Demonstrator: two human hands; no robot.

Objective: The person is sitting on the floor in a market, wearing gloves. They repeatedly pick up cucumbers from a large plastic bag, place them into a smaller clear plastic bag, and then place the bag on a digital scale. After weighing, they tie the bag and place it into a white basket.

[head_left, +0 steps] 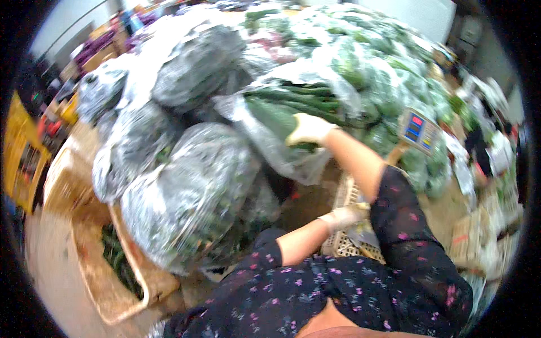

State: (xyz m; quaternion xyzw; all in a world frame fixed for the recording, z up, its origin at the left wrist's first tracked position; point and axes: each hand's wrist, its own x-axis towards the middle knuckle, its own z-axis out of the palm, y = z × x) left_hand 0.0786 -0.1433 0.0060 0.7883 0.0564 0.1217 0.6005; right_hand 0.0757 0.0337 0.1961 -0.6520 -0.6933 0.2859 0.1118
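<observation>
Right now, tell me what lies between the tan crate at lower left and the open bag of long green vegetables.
A large, bulging clear plastic bag with green contents, seen in the head view.

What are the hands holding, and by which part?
The right hand seems to grip a green vegetable by its lower right end. Whether the left hand holds anything cannot be told.

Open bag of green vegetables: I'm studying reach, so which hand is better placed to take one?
Probably the right hand: it is at the long green vegetables in the open plastic bag, while the left hand is lower, by the beige basket.
</observation>
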